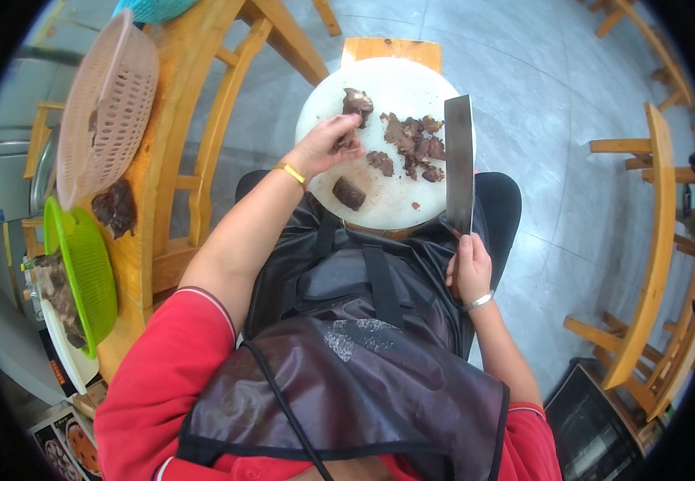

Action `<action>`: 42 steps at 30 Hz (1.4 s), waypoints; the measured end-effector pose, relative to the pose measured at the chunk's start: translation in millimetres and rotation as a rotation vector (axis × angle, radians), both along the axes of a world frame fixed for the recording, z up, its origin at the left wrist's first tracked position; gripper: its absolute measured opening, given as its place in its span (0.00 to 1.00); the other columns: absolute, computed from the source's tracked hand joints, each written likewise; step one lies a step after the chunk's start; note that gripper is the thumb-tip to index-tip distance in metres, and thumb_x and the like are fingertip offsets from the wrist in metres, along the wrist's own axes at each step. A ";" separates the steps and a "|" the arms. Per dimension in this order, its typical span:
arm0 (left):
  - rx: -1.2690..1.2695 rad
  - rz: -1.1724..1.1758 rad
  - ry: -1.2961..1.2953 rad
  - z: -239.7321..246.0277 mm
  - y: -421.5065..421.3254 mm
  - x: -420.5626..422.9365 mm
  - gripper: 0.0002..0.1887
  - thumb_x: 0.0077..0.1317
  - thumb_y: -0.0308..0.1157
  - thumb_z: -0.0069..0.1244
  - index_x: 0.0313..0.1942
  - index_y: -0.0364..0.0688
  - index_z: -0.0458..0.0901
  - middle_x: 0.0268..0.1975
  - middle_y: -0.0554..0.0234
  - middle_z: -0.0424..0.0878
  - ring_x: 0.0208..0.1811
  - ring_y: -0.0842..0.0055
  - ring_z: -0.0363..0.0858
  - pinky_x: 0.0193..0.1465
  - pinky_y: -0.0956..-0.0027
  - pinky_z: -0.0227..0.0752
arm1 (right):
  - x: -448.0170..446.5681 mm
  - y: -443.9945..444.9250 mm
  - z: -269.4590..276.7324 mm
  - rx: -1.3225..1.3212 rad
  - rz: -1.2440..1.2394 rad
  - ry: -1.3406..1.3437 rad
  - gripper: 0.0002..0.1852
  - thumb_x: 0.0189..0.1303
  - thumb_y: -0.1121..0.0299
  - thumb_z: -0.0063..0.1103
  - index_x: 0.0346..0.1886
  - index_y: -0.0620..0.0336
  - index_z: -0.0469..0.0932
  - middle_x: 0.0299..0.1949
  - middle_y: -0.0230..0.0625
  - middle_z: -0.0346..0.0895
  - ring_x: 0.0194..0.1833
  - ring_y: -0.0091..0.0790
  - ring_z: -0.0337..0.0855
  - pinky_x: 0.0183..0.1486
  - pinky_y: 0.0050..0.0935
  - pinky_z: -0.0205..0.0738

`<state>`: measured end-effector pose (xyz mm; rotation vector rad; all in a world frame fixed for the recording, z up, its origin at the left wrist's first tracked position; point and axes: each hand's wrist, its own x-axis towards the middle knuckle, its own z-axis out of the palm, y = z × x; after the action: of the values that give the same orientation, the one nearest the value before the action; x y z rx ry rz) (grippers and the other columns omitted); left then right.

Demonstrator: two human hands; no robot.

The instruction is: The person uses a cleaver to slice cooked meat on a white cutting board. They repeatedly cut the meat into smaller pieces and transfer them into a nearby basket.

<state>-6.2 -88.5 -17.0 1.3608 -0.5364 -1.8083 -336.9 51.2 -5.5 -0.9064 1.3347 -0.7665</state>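
A round white cutting board lies before me. My left hand is over its left side, its fingers curled around a small piece of dark meat. Just beyond those fingertips sits a larger meat chunk. My right hand grips the handle of a cleaver, whose broad blade points away from me over the board's right edge. Sliced dark meat is heaped left of the blade, with a smaller pile beside it. A dark block of meat rests near the board's lower left edge.
On a wooden table at left are a pink perforated basket, a dark meat piece and a green basket with meat. A wooden chair stands beside that table. More wooden chairs stand at right on the grey floor.
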 end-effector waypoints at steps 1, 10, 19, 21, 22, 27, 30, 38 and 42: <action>-0.006 -0.090 -0.137 0.2 -3.7 -11.7 0.16 0.61 0.30 0.56 0.49 0.37 0.75 0.34 0.62 0.81 0.42 0.65 0.83 0.49 0.61 0.78 | -0.2 0.6 -0.7 -0.002 0.001 0.017 0.20 0.75 0.54 0.45 0.50 0.65 0.73 0.13 0.28 0.67 0.11 0.21 0.66 0.14 0.20 0.59; -0.686 -0.787 -1.396 -12.5 19.1 -61.1 0.05 0.61 0.31 0.57 0.38 0.46 0.82 0.36 0.56 0.76 0.39 0.63 0.80 0.44 0.65 0.74 | 2.9 1.0 5.4 -0.032 0.021 0.069 0.20 0.75 0.53 0.41 0.46 0.62 0.73 0.14 0.29 0.66 0.11 0.22 0.64 0.14 0.20 0.59; -0.299 -0.255 -0.342 47.8 -3.1 -25.9 0.04 0.66 0.31 0.55 0.40 0.44 0.81 0.38 0.73 0.81 0.34 0.87 0.77 0.35 0.80 0.70 | -0.8 -2.0 5.5 0.004 0.010 0.077 0.18 0.74 0.56 0.45 0.48 0.64 0.74 0.13 0.29 0.69 0.11 0.21 0.67 0.15 0.21 0.60; -0.450 -0.197 -0.297 87.7 -6.7 -17.9 0.05 0.67 0.28 0.54 0.42 0.42 0.81 0.35 0.70 0.81 0.32 0.86 0.77 0.33 0.81 0.70 | 1.5 -3.2 10.3 0.026 0.002 0.084 0.18 0.75 0.57 0.45 0.48 0.64 0.74 0.12 0.29 0.69 0.11 0.21 0.68 0.15 0.22 0.60; -0.553 -0.123 -0.270 108.8 -5.7 -8.5 0.05 0.67 0.27 0.54 0.42 0.42 0.80 0.34 0.70 0.81 0.31 0.86 0.76 0.32 0.81 0.69 | 3.8 -4.9 11.8 0.009 0.043 0.136 0.17 0.75 0.57 0.44 0.49 0.63 0.74 0.12 0.28 0.68 0.11 0.22 0.67 0.15 0.22 0.60; -1.163 0.415 -0.375 251.1 11.7 35.0 0.05 0.69 0.28 0.54 0.43 0.40 0.80 0.32 0.68 0.80 0.28 0.87 0.74 0.30 0.81 0.67 | 3.5 -0.8 4.7 0.100 -0.012 0.039 0.15 0.75 0.57 0.42 0.48 0.58 0.72 0.12 0.28 0.64 0.09 0.22 0.64 0.11 0.21 0.57; -1.416 0.718 -0.645 307.8 26.8 101.1 0.07 0.68 0.29 0.54 0.43 0.37 0.81 0.37 0.65 0.82 0.31 0.81 0.76 0.35 0.79 0.71 | 1.6 0.1 1.5 0.054 0.000 0.093 0.15 0.76 0.57 0.40 0.43 0.58 0.72 0.10 0.29 0.65 0.08 0.23 0.64 0.10 0.21 0.57; -1.051 1.007 -1.636 349.7 69.8 232.6 0.24 0.63 0.37 0.60 0.56 0.33 0.76 0.57 0.54 0.76 0.60 0.71 0.72 0.63 0.69 0.66 | 7.1 -1.5 -9.3 -0.039 0.100 0.085 0.15 0.75 0.58 0.40 0.42 0.59 0.71 0.10 0.29 0.65 0.08 0.23 0.65 0.11 0.21 0.58; -1.365 0.917 -1.398 324.5 65.5 192.7 0.18 0.66 0.29 0.56 0.54 0.32 0.76 0.54 0.56 0.78 0.58 0.73 0.74 0.61 0.72 0.67 | 3.8 2.3 1.2 0.044 0.052 0.127 0.14 0.75 0.58 0.41 0.45 0.58 0.71 0.11 0.28 0.65 0.09 0.22 0.65 0.11 0.21 0.58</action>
<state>186.5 -23.0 307.5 1.1877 -1.1968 0.5404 -333.2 53.4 -4.3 -0.9645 1.4279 -0.6457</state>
